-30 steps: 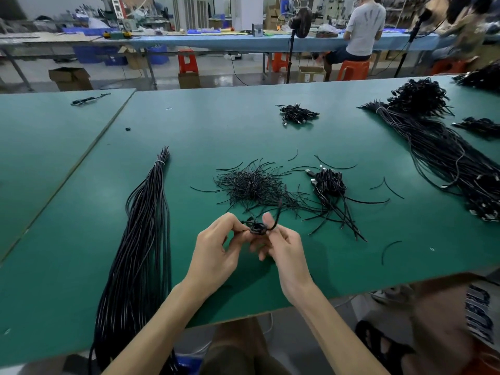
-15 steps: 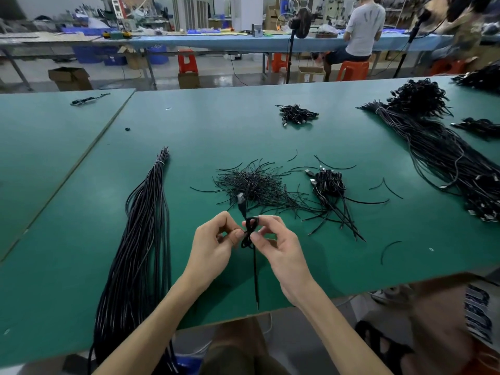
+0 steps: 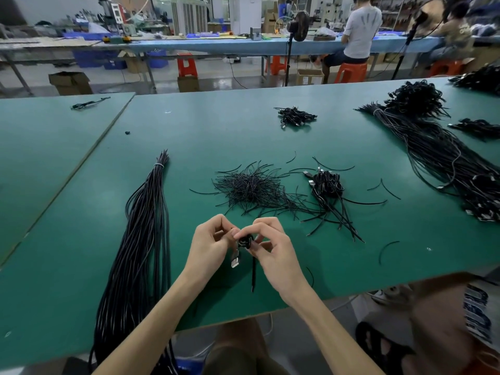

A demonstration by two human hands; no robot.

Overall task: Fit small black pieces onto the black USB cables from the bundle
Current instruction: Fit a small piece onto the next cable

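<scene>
Left hand [image 3: 213,244] and right hand [image 3: 273,253] both pinch one small coiled black USB cable [image 3: 244,242], held just above the green tabletop [image 3: 81,212]. Its silver plug [image 3: 235,262] dangles. Fitting looks underway.
Beyond: loose pile of thin black pieces [image 3: 251,188], heap of coiled black cables [image 3: 327,185] probably finished.
Tied bundle of long black cables [image 3: 140,253]: plenty left.

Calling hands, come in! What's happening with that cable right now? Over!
Hands: left hand and right hand both pinch the coiled cable. Its plug hangs below. Nothing in the way.
</scene>
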